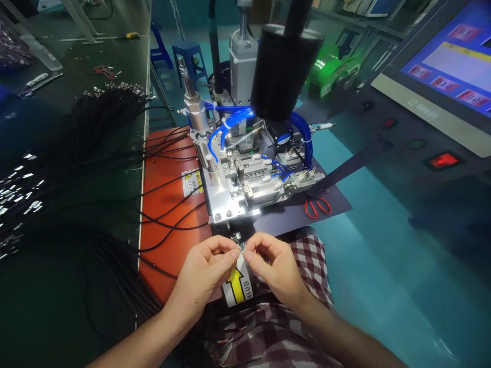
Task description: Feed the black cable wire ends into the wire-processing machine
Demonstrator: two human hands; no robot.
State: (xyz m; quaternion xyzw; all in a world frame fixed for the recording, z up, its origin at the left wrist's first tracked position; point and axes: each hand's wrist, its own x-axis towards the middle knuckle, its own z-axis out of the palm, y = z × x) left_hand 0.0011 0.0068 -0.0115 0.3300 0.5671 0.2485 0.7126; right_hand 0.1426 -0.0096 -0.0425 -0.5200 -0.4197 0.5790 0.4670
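Observation:
My left hand [209,268] and my right hand [274,260] meet in front of the machine, thumbs and index fingers pinched together. Between the fingertips shows a tiny part [242,248], partly hidden and too small to name. Just beyond the fingers rises the front edge of a metal machine [230,207] with blue air hoses [238,118]. Below the hands is a white label with a yellow arrow [237,286]. Black cables [169,225] run from the left across an orange-red plate [164,168] to the machine's side.
Bundles of black cables [107,112] with shiny ends cover the dark table at left. Red-handled scissors [317,208] lie on the machine's dark base. A black cylinder [286,71] hangs over the machine. At right stands a control screen [448,66]; a green spool [333,69] is behind.

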